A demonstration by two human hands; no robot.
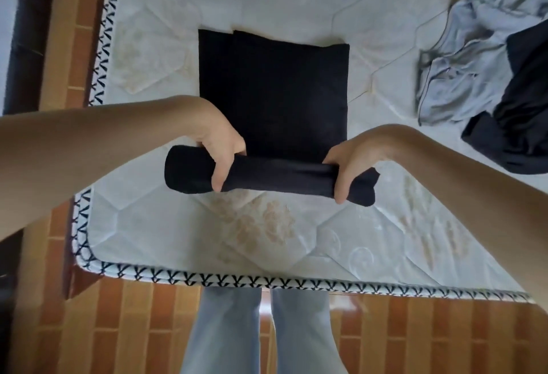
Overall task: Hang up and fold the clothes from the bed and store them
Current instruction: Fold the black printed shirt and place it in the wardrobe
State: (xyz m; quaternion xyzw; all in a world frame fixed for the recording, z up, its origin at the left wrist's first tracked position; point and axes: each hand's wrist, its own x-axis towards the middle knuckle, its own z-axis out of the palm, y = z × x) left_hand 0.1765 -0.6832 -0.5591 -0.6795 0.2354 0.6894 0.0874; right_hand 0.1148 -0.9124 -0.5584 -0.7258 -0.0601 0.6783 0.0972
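While the black garment [272, 92] lies flat on the mattress [267, 240], its near end is wound into a tight roll [267, 179] that both hands clamp from above. Left hand [221, 148]: fingers curled over the far side of the roll, thumb hooked down its near face, set a little in from the roll's left end. Right hand [345, 166]: the same overhand clasp, near the right end, where a loose flap of cloth sticks out past the thumb. The 2 hands sit well apart along the roll, probably so that pressure stays even and the cylinder does not skew as it advances. Beyond the knuckles, the unrolled part stretches away as a neat rectangle, already folded to a narrow width; that width appears chosen to match the span of the grip. To the right of the right hand, well apart from it, a crumpled grey garment [462, 71] and a dark garment [522, 101] lie overlapping in a heap, evidently awaiting their turn. By this evidence the work is in its early to middle part: 1 item is partly rolled, none is visibly stored, and no hanger shows in view.
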